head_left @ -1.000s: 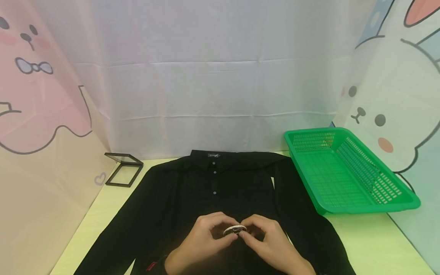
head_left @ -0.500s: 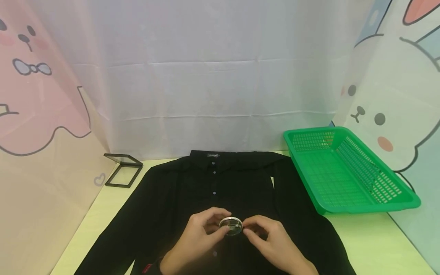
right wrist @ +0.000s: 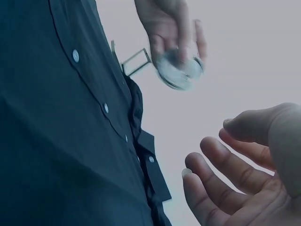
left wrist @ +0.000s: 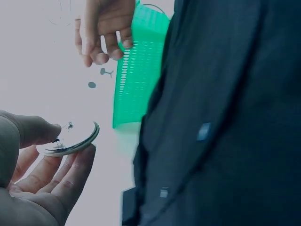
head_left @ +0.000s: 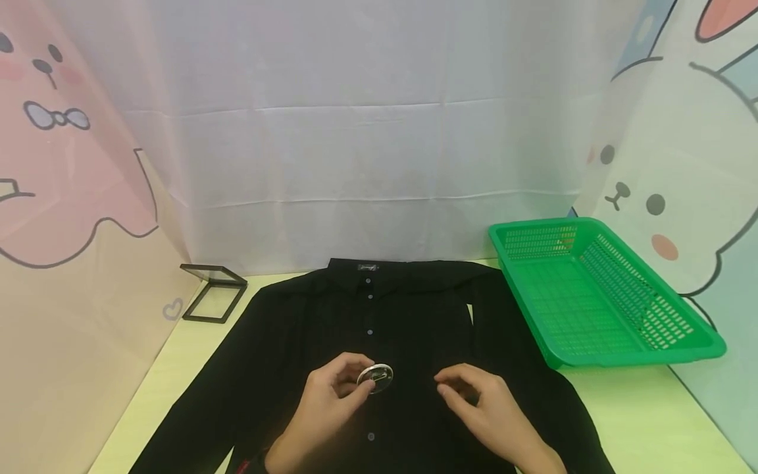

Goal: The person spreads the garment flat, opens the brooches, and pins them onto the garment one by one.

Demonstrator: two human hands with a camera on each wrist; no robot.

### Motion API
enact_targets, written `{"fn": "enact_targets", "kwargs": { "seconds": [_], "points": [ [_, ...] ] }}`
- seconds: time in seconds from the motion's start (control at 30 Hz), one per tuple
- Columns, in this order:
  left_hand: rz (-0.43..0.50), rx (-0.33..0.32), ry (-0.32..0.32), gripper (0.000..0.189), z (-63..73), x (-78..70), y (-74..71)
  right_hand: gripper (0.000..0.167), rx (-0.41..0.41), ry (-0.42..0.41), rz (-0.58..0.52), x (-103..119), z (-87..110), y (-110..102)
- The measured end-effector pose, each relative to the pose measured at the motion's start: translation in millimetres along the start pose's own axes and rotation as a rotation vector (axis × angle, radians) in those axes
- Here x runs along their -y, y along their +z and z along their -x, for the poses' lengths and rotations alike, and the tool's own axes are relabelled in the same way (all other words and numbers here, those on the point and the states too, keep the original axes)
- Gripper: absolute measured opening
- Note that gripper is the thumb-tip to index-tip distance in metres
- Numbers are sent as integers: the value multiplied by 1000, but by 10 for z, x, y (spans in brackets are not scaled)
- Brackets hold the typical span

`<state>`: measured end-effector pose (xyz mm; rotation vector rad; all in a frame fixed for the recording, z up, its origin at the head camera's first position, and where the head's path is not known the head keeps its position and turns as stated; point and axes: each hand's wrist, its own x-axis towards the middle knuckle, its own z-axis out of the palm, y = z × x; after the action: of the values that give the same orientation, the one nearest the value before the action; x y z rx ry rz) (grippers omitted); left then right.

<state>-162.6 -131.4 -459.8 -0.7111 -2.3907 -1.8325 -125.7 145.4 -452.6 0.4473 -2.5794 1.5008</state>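
Note:
A round pin-back badge (head_left: 379, 378) is pinched between the thumb and fingers of my left hand (head_left: 328, 401), its metal back with the pin turned up toward the head view. In the left wrist view the thumb lies on the back of the badge (left wrist: 75, 139) and the fingers support it from below. My right hand (head_left: 482, 408) hovers to the right, apart from the badge, with loosely bent fingers and nothing in them. Under both hands a black button-up shirt (head_left: 408, 329) lies spread out, collar at the far side and button row up the middle.
A green plastic basket (head_left: 592, 362) stands at the right, overlapping the shirt's sleeve in the head view. At the back left sits an open black-framed clear case (head_left: 204, 318). The pale yellow table (head_left: 639, 408) is bordered by cartoon-printed curtains (head_left: 355, 151).
My right hand has let go of the badge and drawn off to the right. Holding the badge, my left hand has moved left, and its pin back has tipped into view.

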Motion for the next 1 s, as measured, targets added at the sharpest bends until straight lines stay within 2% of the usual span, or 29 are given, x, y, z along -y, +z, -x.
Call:
{"fn": "enact_targets", "kwargs": {
  "seconds": [0.17,0.2,0.27,0.37,0.5,0.6,0.83,1.0],
  "points": [
    [19,32,-182,26,121,116,-11,9,-26,68,15,-43,15,-77],
    [18,43,-202,28,141,136,-11,9,-30,80,13,-48,17,-81],
    [9,57,-211,32,176,167,-4,9,-33,97,6,-59,19,-82],
    [9,67,-168,38,235,208,30,9,-11,119,-3,-70,27,-69],
    [71,89,-89,35,304,203,113,12,23,141,-17,-86,47,-58],
    [107,112,-75,32,328,178,167,12,40,139,-32,-106,58,-47],
    [139,153,-150,27,339,150,239,15,117,78,-75,-150,90,42],
    [163,178,-238,17,329,109,281,16,211,97,-104,-165,100,101]
  ]
}}
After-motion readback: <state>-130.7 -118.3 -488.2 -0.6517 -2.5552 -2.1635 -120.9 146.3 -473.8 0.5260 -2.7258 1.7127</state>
